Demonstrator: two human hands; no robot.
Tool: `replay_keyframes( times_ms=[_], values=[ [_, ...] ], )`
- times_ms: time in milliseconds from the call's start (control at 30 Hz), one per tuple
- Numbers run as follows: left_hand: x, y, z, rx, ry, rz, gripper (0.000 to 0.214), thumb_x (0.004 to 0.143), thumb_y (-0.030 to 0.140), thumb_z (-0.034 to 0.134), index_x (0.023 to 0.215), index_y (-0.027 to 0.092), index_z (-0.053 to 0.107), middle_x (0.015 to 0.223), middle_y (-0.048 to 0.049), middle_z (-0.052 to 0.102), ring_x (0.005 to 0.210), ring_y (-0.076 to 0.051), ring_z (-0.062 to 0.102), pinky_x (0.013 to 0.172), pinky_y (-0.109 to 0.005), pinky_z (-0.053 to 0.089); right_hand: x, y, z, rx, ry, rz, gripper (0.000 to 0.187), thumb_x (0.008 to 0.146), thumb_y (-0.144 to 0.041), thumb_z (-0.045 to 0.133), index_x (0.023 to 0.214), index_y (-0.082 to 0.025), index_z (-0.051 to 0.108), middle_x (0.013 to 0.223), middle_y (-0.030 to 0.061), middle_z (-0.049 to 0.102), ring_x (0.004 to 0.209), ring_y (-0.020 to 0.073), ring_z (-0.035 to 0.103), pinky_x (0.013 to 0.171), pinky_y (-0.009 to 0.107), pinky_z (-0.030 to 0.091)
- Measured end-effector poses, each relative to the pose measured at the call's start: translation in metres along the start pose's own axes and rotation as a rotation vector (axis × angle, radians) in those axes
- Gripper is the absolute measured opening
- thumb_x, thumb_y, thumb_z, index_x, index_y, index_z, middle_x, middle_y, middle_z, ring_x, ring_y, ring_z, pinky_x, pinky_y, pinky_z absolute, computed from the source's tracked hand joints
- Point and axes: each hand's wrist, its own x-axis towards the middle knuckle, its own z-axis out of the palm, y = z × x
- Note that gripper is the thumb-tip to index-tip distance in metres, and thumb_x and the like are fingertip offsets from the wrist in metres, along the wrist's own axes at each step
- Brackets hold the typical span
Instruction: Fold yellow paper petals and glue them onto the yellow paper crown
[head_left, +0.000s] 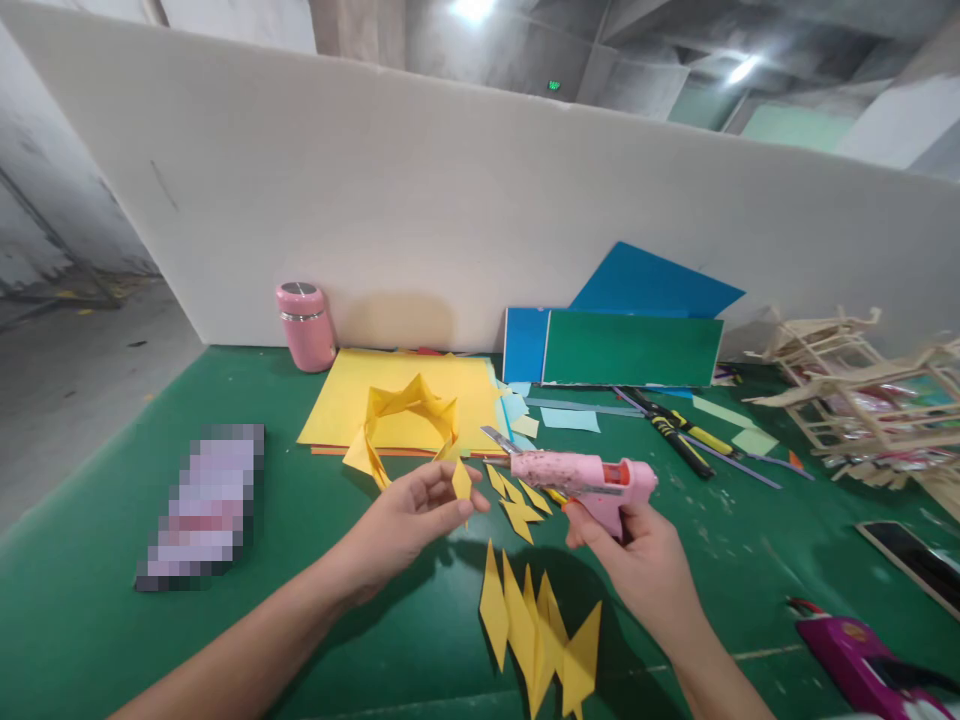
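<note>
A small yellow paper diamond (462, 482) is pinched between the thumb and fingers of my left hand (424, 505). My right hand (634, 560) grips a pink glue gun (574, 474) by its handle, its nozzle pointing left towards the paper piece, a short gap apart. Just behind my left hand stands a yellow folded-paper crown (412, 400), its lower edge partly hidden by the hand. Small yellow paper pieces (517, 505) lie under the glue gun. Nearer to me, several larger folded yellow diamonds (525, 625) lie between my forearms.
Yellow sheets (330, 410) lie behind the crown on the green table (315, 640). A pink flask (306, 328) stands at back left. Pliers (679, 440), paper scraps (570, 418), a wooden stick structure (862, 390), a phone (911, 560) and a purple tool (862, 655) occupy the right.
</note>
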Motion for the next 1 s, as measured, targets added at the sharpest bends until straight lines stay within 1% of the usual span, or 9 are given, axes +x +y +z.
replay_keyframes(
  times_ms=[167,333,467,567,667,733,800,900,1000],
  values=[
    [-0.001,-0.006,-0.006,-0.080,0.075,-0.077,0.038,0.066,0.044,0.072,0.096,0.022,0.068,0.090,-0.0043,0.066,0.076,-0.015,0.055,0.070,-0.027,0.044,0.003,0.003,0.011,0.118,-0.032,0.009,0.037,0.065,-0.051,0.065,0.051,-0.020,0.052,0.043,0.0018,0.057,0.042,0.0155,0.055,0.047,0.027,0.047],
    [-0.003,-0.003,-0.001,-0.122,0.065,-0.085,0.032,0.068,0.048,0.070,0.084,0.020,0.070,0.078,-0.0009,0.064,0.065,-0.011,0.052,0.070,-0.027,0.044,-0.006,0.024,0.018,0.097,0.001,0.022,0.035,0.066,-0.047,0.066,0.049,-0.019,0.055,0.043,0.0024,0.057,0.042,0.0153,0.054,0.044,0.026,0.046],
    [-0.005,0.006,0.000,-0.111,0.109,-0.085,0.028,0.068,0.046,0.070,0.068,0.019,0.068,0.086,-0.0039,0.068,0.071,-0.014,0.058,0.073,-0.028,0.047,-0.012,0.036,0.015,0.053,0.078,-0.067,0.035,0.068,-0.045,0.066,0.046,-0.019,0.057,0.045,0.0029,0.059,0.041,0.0156,0.053,0.041,0.025,0.045],
    [-0.004,0.011,-0.003,-0.080,0.150,-0.087,0.026,0.065,0.044,0.072,0.064,0.019,0.067,0.077,-0.0032,0.069,0.071,-0.015,0.060,0.071,-0.029,0.049,-0.014,0.035,0.011,0.023,0.110,-0.183,0.032,0.069,-0.043,0.067,0.049,-0.019,0.060,0.049,0.0034,0.062,0.045,0.0183,0.058,0.045,0.027,0.050],
    [-0.002,0.015,-0.007,-0.019,0.189,-0.086,0.023,0.062,0.041,0.073,0.069,0.019,0.068,0.065,-0.0001,0.068,0.064,-0.015,0.061,0.066,-0.029,0.050,-0.014,0.029,0.007,-0.040,0.025,-0.344,0.015,0.071,-0.034,0.066,0.069,-0.019,0.070,0.063,0.0056,0.071,0.057,0.0216,0.066,0.055,0.029,0.055],
    [-0.001,0.018,-0.008,0.045,0.205,-0.081,0.023,0.061,0.040,0.072,0.070,0.020,0.067,0.062,0.0006,0.068,0.060,-0.015,0.061,0.064,-0.030,0.051,-0.014,0.024,0.005,-0.081,-0.070,-0.442,0.017,0.075,-0.035,0.063,0.077,-0.020,0.072,0.072,0.0072,0.074,0.064,0.0232,0.069,0.058,0.030,0.057],
    [-0.002,0.021,-0.009,0.121,0.209,-0.088,0.023,0.064,0.041,0.068,0.070,0.019,0.066,0.062,-0.0003,0.069,0.057,-0.014,0.060,0.063,-0.029,0.051,-0.013,0.021,0.004,-0.098,-0.117,-0.518,0.024,0.080,-0.039,0.058,0.076,-0.020,0.072,0.069,0.0069,0.073,0.060,0.0222,0.069,0.052,0.029,0.056],
    [-0.004,0.025,-0.010,0.229,0.210,-0.107,0.027,0.069,0.045,0.061,0.069,0.018,0.065,0.062,-0.0008,0.069,0.055,-0.014,0.059,0.061,-0.028,0.050,-0.013,0.020,0.003,-0.137,-0.177,-0.554,0.030,0.086,-0.040,0.050,0.077,-0.021,0.072,0.069,0.0062,0.074,0.058,0.0210,0.070,0.051,0.027,0.056],
    [-0.005,0.026,-0.012,0.282,0.198,-0.117,0.029,0.071,0.046,0.058,0.067,0.019,0.064,0.060,-0.0002,0.067,0.055,-0.013,0.059,0.060,-0.026,0.049,-0.013,0.021,0.004,-0.153,-0.240,-0.525,0.030,0.089,-0.037,0.048,0.085,-0.020,0.072,0.080,0.0071,0.075,0.070,0.0221,0.072,0.060,0.027,0.058]
  ],
)
